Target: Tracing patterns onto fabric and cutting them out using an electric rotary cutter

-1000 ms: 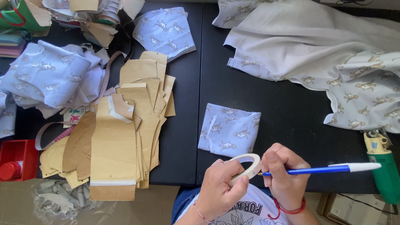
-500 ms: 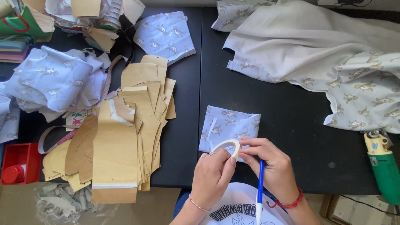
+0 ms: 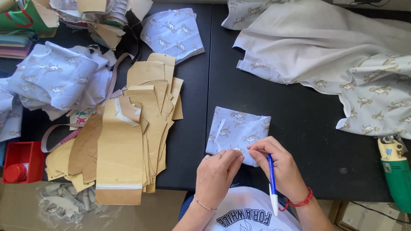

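Blue-and-white ballpoint pen (image 3: 272, 182) is tucked in the right hand (image 3: 280, 173), pinned between the curled fingers with the capped end pointing back toward the body, so it's parked rather than writing. Both hands meet at the near edge of the small folded fabric piece (image 3: 237, 132), pale blue with a little animal print, lying on the black table (image 3: 299, 128) right in front of the person. The left hand (image 3: 216, 175) is closed loosely with its fingertips pressed against the right's, pinching something tiny on the cloth's bottom edge; I honestly can't tell what's between them, they cover it. My read is that they're fixing or marking something on that edge, and the next bit needs a steady press without sliding the cloth, then freeing the pen tip to use it. Off to the left sits a stack of brown paper pattern pieces (image 3: 124, 137), with a red box (image 3: 25, 160) and a measuring tape (image 3: 60, 139) beside it. Further back there's a heap of the same printed fabric (image 3: 55, 81), another cut piece (image 3: 171, 32), and a big spread of off-white and printed cloth (image 3: 334, 47) up right. Green power tool (image 3: 396, 171) pokes in at the right edge.
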